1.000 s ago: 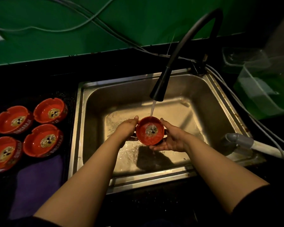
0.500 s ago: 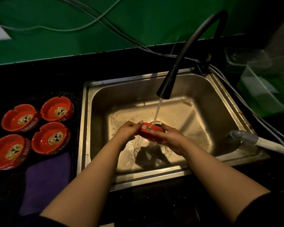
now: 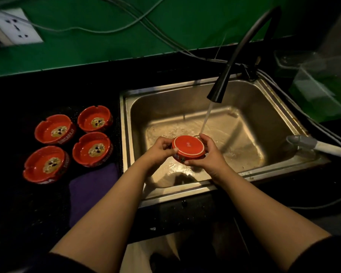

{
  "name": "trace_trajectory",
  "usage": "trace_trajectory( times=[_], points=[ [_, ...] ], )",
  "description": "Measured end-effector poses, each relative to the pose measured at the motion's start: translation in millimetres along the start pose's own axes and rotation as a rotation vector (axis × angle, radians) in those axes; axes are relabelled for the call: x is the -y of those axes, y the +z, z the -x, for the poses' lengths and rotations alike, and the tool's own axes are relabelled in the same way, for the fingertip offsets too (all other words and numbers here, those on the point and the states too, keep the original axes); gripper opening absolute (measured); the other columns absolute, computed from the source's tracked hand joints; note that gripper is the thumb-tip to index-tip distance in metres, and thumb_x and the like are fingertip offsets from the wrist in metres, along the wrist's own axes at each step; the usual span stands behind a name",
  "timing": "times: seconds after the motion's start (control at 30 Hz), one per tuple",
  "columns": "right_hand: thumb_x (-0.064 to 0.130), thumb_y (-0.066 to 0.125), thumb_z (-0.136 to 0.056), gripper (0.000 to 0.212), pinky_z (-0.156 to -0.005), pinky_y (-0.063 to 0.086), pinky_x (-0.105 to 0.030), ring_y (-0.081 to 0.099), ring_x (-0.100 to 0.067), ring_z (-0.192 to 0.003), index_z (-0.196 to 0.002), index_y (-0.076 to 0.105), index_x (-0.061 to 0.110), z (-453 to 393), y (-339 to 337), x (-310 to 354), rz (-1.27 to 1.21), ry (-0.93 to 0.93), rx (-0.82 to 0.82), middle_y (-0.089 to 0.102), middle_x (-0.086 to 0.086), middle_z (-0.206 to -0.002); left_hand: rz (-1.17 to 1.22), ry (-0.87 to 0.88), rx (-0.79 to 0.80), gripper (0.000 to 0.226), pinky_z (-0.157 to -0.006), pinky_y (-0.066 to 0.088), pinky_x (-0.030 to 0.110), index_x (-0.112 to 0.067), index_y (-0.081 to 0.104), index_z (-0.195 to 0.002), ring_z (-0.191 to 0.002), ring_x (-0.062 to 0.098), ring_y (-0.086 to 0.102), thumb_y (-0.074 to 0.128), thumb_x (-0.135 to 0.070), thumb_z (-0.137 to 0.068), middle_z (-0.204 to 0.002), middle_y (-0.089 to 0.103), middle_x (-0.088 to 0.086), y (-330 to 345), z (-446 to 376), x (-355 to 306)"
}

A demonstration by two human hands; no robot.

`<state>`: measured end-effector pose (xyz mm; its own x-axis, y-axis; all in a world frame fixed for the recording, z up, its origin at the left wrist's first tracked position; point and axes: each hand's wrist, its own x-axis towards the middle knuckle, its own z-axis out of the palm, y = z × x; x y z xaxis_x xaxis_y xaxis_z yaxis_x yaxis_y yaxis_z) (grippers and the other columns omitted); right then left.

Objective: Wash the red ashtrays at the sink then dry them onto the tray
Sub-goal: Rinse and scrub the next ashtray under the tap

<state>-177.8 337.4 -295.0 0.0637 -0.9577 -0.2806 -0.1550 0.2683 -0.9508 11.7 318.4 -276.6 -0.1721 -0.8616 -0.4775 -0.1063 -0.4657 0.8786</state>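
So I've just flipped this ashtray (image 3: 188, 146) over, it was bowl-up under the tap (image 3: 220, 86) a second ago and now its flat base is facing me, meaning the inside's rinsed and I'm doing the bottom. I'm gripping it over the sink (image 3: 244, 99), left hand (image 3: 161, 147) curled on its left edge, right hand (image 3: 210, 152) wrapping the right, water hitting the far rim.

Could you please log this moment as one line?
stage: rinsing | both hands grip upturned ashtray | tap running | four ashtrays beside sink
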Motion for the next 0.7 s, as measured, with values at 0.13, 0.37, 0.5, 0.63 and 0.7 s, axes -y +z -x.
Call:
trace_trajectory(
  times=[0.13,0.37,0.5,0.63,0.7],
  points=[
    [0.007,0.092,-0.053,0.099,-0.090,0.046,-0.019,0.051,-0.011,-0.117,-0.136,0.041,0.025,13,13,8,0.015,-0.039,-0.012,0.049,0.001,-0.131,0.001,0.032,-0.017,0.034,-0.101,0.041,0.029,-0.010,0.043,-0.122,-0.121,0.020,0.050,0.060,-0.008,-0.092,-0.128,0.054,0.009,-8,16,1],
    [0.037,0.067,-0.086,0.048,-0.085,0.053,-0.034,0.063,-0.022,-0.103,-0.127,0.057,0.015,23,56,42,-0.058,0.047,0.131,0.065,-0.007,-0.116,-0.082,0.205,-0.244,0.024,-0.103,0.043,0.035,-0.016,0.054,-0.119,-0.115,0.021,0.055,0.050,-0.028,-0.099,-0.117,0.058,0.004,-43,52,-4],
    [0.052,0.049,-0.093,0.046,-0.074,0.058,-0.042,0.068,-0.031,-0.096,-0.128,0.056,0.023,28,94,67,-0.111,0.049,0.188,0.063,-0.007,-0.117,-0.203,0.307,-0.402,0.024,-0.091,0.052,0.035,-0.024,0.057,-0.120,-0.108,0.016,0.058,0.053,-0.022,-0.097,-0.122,0.057,0.004,-75,83,-2],
    [0.055,0.038,-0.096,0.045,-0.062,0.057,-0.039,0.071,-0.033,-0.073,-0.127,0.052,0.025,35,131,88,-0.041,0.012,0.284,0.068,-0.010,-0.103,-0.319,0.368,-0.594,0.021,-0.081,0.054,0.031,-0.023,0.062,-0.109,-0.097,0.012,0.060,0.059,-0.010,-0.092,-0.110,0.063,-0.001,-110,106,2],
    [0.053,0.034,-0.098,0.043,-0.054,0.056,-0.036,0.068,-0.037,-0.067,-0.127,0.045,0.024,34,151,98,-0.010,-0.007,0.312,0.067,-0.011,-0.098,-0.356,0.362,-0.667,0.022,-0.080,0.057,0.037,-0.025,0.064,-0.109,-0.093,0.013,0.064,0.060,-0.014,-0.091,-0.109,0.065,0.000,-130,115,3]
  ],
)
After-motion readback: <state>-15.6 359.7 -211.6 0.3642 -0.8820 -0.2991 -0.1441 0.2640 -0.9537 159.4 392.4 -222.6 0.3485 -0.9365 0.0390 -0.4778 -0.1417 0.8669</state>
